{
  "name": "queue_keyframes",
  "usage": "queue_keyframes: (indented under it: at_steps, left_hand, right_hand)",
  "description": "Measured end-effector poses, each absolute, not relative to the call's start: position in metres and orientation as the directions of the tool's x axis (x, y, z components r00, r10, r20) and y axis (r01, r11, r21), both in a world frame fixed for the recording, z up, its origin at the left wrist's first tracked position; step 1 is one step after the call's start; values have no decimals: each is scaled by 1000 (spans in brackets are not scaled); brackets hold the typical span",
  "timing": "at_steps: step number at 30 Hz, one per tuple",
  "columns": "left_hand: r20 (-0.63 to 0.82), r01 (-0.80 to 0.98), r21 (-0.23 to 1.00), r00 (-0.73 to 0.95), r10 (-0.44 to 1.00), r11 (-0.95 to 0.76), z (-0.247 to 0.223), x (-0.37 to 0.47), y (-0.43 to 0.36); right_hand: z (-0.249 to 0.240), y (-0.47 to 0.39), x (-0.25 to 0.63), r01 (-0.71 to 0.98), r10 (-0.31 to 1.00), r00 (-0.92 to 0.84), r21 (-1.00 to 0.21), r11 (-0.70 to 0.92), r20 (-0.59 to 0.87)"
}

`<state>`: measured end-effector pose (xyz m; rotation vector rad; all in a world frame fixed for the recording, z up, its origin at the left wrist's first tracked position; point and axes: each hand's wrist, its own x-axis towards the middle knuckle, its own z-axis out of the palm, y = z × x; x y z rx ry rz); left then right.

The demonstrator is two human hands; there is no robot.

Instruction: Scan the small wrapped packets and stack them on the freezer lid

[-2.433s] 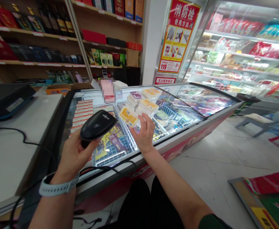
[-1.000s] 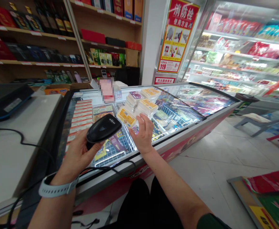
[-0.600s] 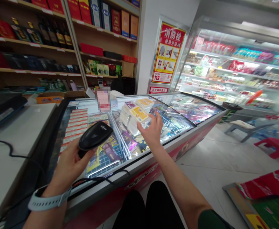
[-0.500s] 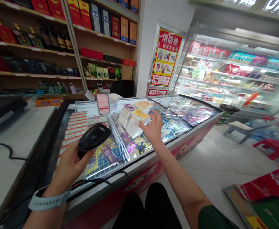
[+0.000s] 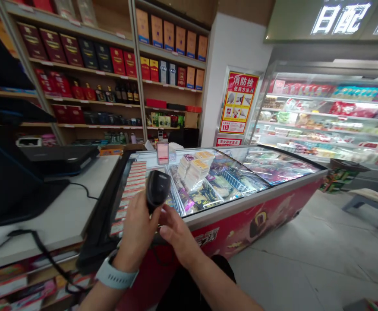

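Head view, left hand: our left hand [image 5: 139,233] is closed around the handle of the black scanner [image 5: 157,192], its head upright and raised just in front of the freezer [image 5: 256,203].
Head view, right hand: our right hand [image 5: 176,231] sits just beside the left one, fingers loosely curled and touching the scanner's handle low down; we cannot tell whether this grip has closed on it, and it holds nothing else.
Head view, packs: the yellow-labelled packs [image 5: 199,169] lie stacked inside the freezer, well apart from both hands.
Head view, surroundings: a cable [image 5: 51,263] trails off the table [image 5: 62,216] on our left.
Step in hand: we judge the scanner is being settled between both hands, with no pack presented.
Next move calls for: a firm hold on the handle, the head kept clear of the fingers.
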<state>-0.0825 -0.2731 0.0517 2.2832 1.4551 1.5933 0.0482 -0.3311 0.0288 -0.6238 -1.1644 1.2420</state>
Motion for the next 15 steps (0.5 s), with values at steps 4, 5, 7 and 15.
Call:
queue_keyframes:
  at_steps: [4,5,7,15]
  left_hand:
    - [731,594,424,221,646,-683,23,-49,-336]
    - [719,557,419,278,637,-717,19,-43,-351]
    - [679,490,417,393,620,-766,18,-37,-378]
    - [549,560,482,406,731,-673,25,-58,-348]
  right_hand:
    - [30,-378,34,-664,989,54,-734,141,140]
    - [28,-387,38,-699,992,91,-703,127,89]
    - [21,-403,55,-741,988,151,-662,118,6]
    - [0,-434,188,-786,937,337,-576,225,-93]
